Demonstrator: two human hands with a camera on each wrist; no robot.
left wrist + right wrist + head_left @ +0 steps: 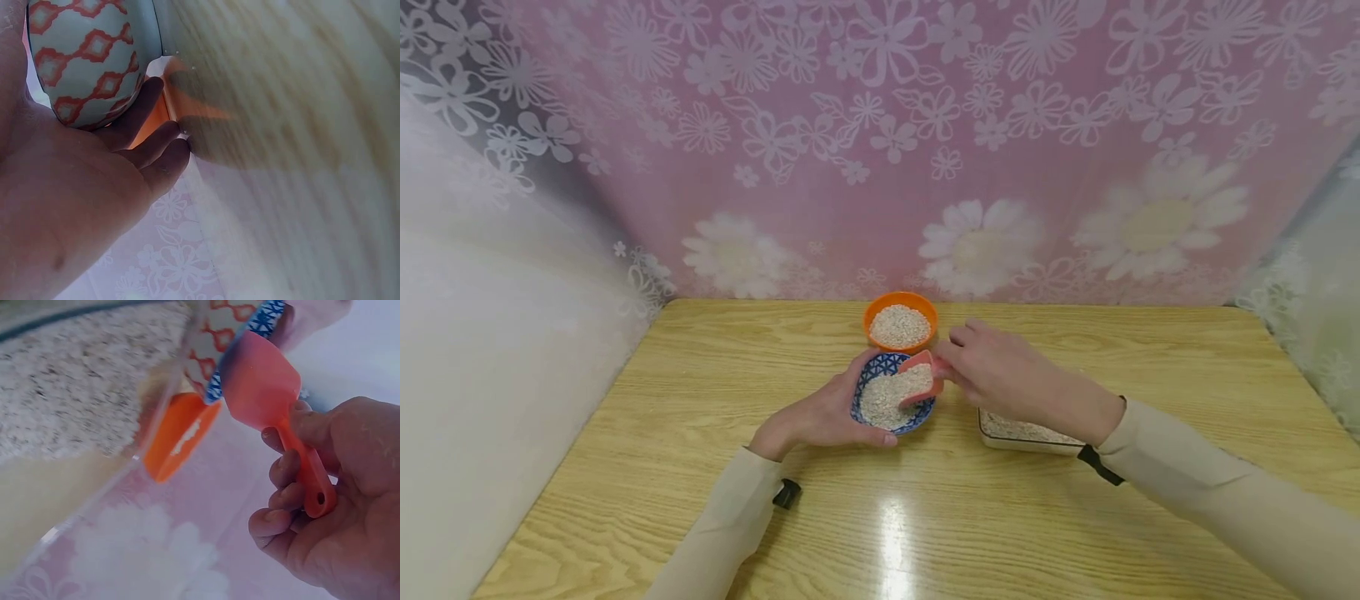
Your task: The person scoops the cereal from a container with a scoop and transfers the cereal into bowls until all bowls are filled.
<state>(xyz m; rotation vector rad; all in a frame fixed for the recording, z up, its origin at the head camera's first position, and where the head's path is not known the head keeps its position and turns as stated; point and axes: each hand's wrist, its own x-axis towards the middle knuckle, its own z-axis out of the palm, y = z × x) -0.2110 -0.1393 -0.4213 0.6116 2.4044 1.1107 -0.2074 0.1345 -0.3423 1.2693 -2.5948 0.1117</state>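
My left hand (829, 414) grips a small bowl (886, 362), blue-patterned inside, its thumb at the near side and its fingers round the far side. The bowl's outside (87, 59) is white with red diamond shapes in the left wrist view. Pale flakes, like oats (878, 406), cover its bottom. Over the bowl's right side my right hand (1011, 375) holds a pinkish-red scoop (259, 381) by its handle. In the head view the scoop tilts down to the left, and flakes in it meet those in the bowl.
An orange bowl (892, 297) with flakes stands just behind the patterned bowl. A clear rectangular container (1033, 446) of flakes sits under my right forearm, partly hidden. All of this is on a wooden table (715, 367) backed by a pink floral curtain (820, 192).
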